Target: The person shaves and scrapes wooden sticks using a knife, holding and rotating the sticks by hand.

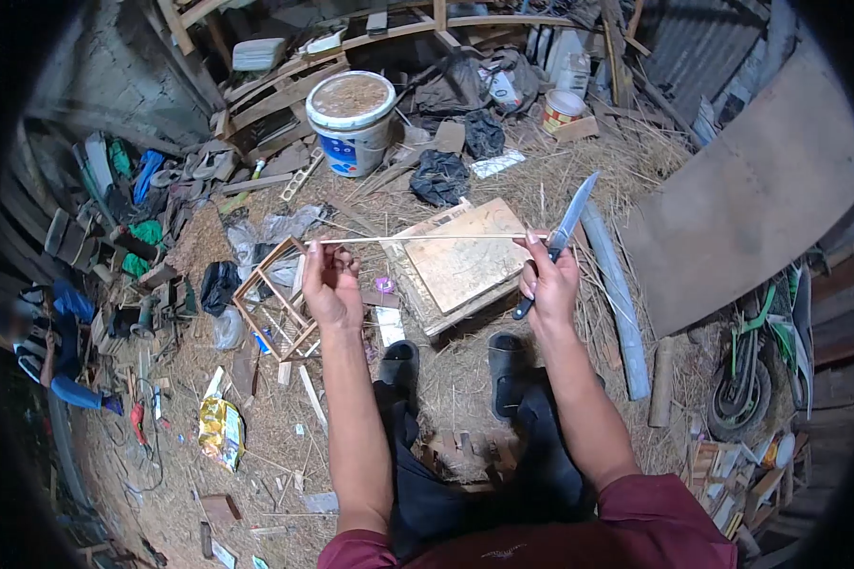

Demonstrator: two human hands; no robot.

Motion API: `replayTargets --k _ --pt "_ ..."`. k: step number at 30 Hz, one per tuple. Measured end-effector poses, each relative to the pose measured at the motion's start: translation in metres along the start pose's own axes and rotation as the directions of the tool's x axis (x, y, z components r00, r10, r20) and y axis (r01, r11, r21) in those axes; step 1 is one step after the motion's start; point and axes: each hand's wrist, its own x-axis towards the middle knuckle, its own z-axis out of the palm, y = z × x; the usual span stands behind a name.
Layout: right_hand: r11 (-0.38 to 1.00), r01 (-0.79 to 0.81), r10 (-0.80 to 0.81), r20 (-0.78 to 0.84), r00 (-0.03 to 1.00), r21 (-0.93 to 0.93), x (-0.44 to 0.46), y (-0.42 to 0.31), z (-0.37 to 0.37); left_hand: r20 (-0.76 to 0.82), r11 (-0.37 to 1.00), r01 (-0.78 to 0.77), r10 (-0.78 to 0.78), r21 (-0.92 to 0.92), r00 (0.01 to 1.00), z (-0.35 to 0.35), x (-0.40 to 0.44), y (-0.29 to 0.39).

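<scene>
A thin, pale wooden strip [427, 238] stretches level between my two hands. My left hand [332, 283] pinches its left end between thumb and fingers. At the other end, my right hand [550, 280] grips the strip and also holds a knife [571, 216]. The knife's black handle lies in the palm, and its blade points up and away to the right. Below the strip is a low wooden block with a flat board top [474, 256]. An open wooden frame [273, 302] stands on the ground just left of my left hand.
A white bucket [351, 123] and black plastic bags [439, 177] lie beyond the block. To the right are a grey pipe [615, 294], a large leaning board [754, 190] and a motorbike wheel [738, 396]. A person [57, 351] sits at far left. A yellow packet [220, 431] lies on the straw-covered ground.
</scene>
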Motion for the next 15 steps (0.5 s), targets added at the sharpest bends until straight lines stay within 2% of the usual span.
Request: replayTargets --k 4,7,11,15 --pt "1.0 0.003 -0.004 -0.033 0.999 -0.011 0.003 0.001 -0.007 0.056 0.999 0.031 -0.03 -0.015 0.998 0.002 -0.004 -0.003" --pt "0.998 0.051 -0.052 -0.064 0.997 -0.023 0.015 0.005 -0.016 0.041 0.961 -0.056 0.046 0.27 0.998 0.003 -0.007 -0.01" --pt "0.996 0.091 -0.093 -0.153 0.984 -0.021 0.031 0.0 -0.028 0.084 0.875 0.06 -0.114 0.48 0.99 0.004 -0.015 -0.011" --pt "0.993 0.12 -0.122 -0.21 0.97 -0.023 0.049 -0.007 -0.044 0.207 0.7 0.063 -0.295 0.711 0.933 0.01 -0.022 -0.013"
